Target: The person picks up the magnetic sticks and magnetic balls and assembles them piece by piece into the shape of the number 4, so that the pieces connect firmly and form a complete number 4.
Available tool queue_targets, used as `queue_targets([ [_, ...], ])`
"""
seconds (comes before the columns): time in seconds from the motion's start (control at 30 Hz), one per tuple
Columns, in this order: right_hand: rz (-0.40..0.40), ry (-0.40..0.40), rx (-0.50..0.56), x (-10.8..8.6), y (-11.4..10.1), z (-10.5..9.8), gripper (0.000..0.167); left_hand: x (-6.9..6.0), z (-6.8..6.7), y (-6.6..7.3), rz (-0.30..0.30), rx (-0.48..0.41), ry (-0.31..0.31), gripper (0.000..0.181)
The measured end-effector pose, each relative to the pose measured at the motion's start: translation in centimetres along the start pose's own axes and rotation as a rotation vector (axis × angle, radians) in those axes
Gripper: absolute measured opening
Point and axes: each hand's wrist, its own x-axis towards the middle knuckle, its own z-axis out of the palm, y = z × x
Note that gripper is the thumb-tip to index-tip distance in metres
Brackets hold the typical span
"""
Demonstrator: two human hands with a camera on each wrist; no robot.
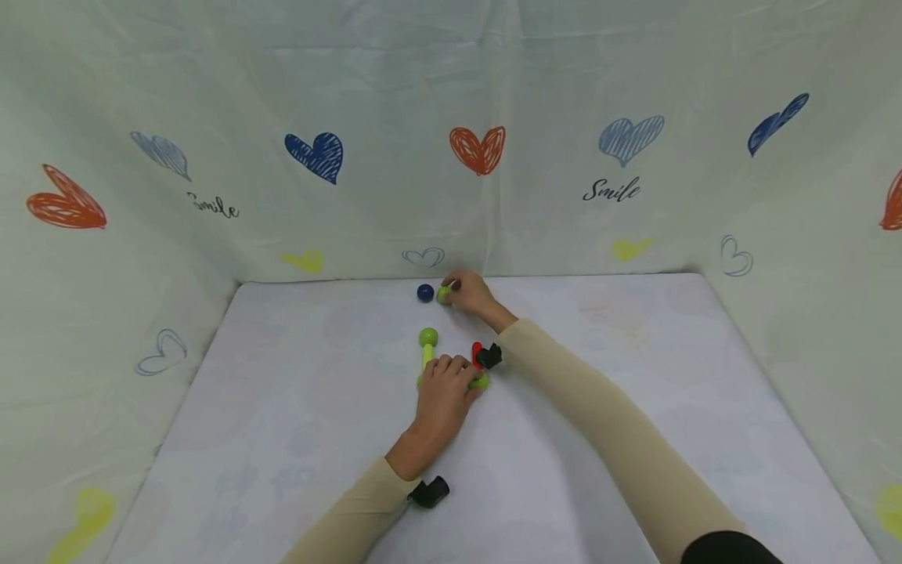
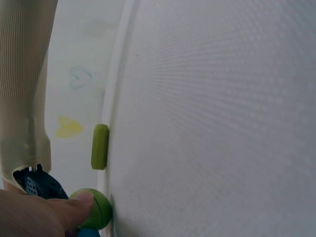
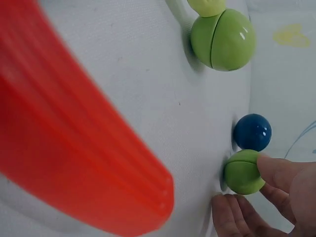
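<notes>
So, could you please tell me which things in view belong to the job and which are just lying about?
Likely the job:
green ball in the right hand;
green ball in the left hand;
red stick;
yellowish stick and its end ball.

Perhaps just lying about:
blue ball, in neither hand.

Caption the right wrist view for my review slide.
Right hand pinches a green ball beside a blue ball, red bar in foreground.

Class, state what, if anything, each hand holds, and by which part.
Right hand: the far green ball beside the blue ball, pinched by its rounded sides. Left hand: the near green ball by the red bar, thumb on its curved surface.
</notes>
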Motion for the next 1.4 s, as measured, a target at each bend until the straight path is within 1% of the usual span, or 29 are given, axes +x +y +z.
queue_targets([
  [0.13, -0.013, -0.016, 0.019, -0.3, -0.2, -0.2, 0.028, 0.1, 0.0, 0.2, 0.003, -0.002, 0.013, 0.027],
  [0.23, -0.007, -0.018, 0.019, -0.6, 0.0, -0.4, 0.028, 0.2, -0.1, 0.3, 0.0, -0.003, 0.005, 0.027],
  [0.53, 0.077, -0.04, 0.083, -2.2, 1.6, -1.7, 0.032, 0.3, -0.2, 0.4, -0.027, -0.014, -0.047, 0.029],
  [0.7, 0.112, -0.071, 0.16, -3.4, 2.7, -2.6, 0.033, 0.3, -0.6, 0.4, -0.051, -0.003, -0.076, 0.03],
  [0.87, 0.166, -0.108, 0.235, -4.8, 3.1, -3.2, 0.033, 0.1, -0.8, 0.3, -0.044, -0.003, -0.057, 0.03],
  [1.03, 0.183, -0.143, 0.297, -6.2, 3.3, -3.0, 0.031, 0.0, -0.7, 0.2, -0.035, -0.008, -0.04, 0.029],
  [1.2, 0.205, -0.147, 0.307, -7.4, 3.2, -2.9, 0.031, -0.1, -0.6, 0.1, -0.032, -0.008, -0.034, 0.026],
  [1.4, 0.23, -0.143, 0.339, -8.2, 3.5, -2.9, 0.03, 0.0, -0.4, 0.3, -0.032, -0.005, -0.036, 0.026],
])
